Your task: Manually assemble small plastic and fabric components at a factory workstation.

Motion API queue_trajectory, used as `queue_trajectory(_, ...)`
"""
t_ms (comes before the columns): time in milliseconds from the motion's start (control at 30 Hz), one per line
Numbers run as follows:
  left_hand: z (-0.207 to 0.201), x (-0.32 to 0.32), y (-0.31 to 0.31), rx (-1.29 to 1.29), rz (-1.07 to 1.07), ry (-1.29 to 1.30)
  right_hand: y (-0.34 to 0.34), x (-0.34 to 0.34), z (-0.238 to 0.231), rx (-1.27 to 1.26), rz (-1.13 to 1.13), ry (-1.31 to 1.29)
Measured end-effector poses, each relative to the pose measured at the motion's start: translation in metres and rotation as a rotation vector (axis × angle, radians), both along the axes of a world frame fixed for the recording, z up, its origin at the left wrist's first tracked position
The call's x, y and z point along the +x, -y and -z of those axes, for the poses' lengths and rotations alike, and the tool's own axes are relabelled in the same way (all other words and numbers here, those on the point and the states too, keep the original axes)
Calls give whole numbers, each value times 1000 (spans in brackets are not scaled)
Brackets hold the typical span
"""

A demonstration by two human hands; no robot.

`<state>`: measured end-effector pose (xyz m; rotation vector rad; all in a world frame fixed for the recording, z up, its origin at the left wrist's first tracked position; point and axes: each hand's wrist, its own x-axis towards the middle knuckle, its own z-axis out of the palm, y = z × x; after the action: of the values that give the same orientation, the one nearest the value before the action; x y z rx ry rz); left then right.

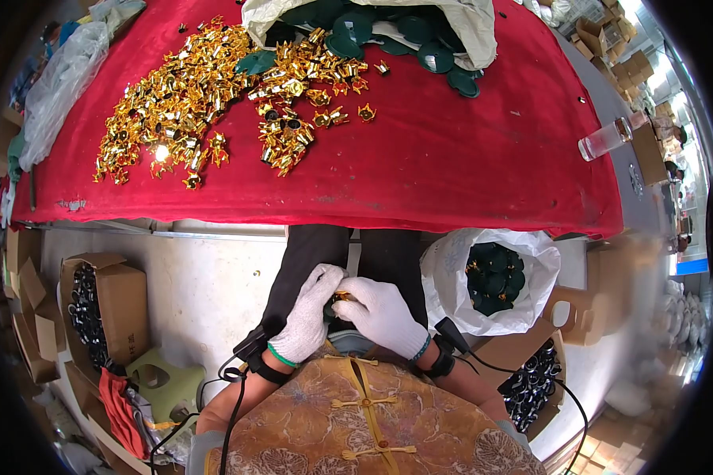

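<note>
Fingers [355, 288] of white-knit-gloved R hand [387, 318] clamped on small shiny gold metal piece [341, 297], held above lap btwn the hands; white-knit-gloved L hand [301, 321] just beside, fingers curled, exact grip hidden, can't tell. Dk green bit [329, 309] shows there too. Ahead, red cloth-covered table [451, 166] w/ heap of shiny gold metal pcs [182, 103] + off-white sack [477, 36] of dk green round discs [434, 57]. White plastic bag [444, 273] R of legs, dk green round pcs [495, 277] inside.
</note>
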<state>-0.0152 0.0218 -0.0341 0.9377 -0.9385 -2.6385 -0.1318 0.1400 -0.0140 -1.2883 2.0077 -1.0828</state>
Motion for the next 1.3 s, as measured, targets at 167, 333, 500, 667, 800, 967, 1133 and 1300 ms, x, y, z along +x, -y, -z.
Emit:
queue_trajectory(167, 3, -1, 0, 16, -3, -8, 0, 1, 1, -8, 29, 74)
queue_trajectory(333, 7, 0, -2, -12, -23, -17, -3, 3, 6, 8, -15, -127)
queue_trajectory(500, 2, -3, -3, 0, -16, -5, -6, 3, 9, 26, -19, -155)
queue_trajectory(667, 3, -3, -4, -31, -2, -18, -8, 3, 12, 17, -10, -115)
queue_trajectory(800, 4, -2, -3, -46, 21, 2, -8, 3, 14, 10, 10, -43)
queue_trajectory(967, 4, -1, -3, -64, 49, 6, -9, 3, 16, 3, 40, 15)
queue_trajectory(1133, 5, -2, -4, -58, 52, 16, -9, 2, 17, 8, 33, 6)
queue_trajectory(1300, 5, -3, -3, -62, 61, 29, -9, 0, 17, 10, 7, -13)
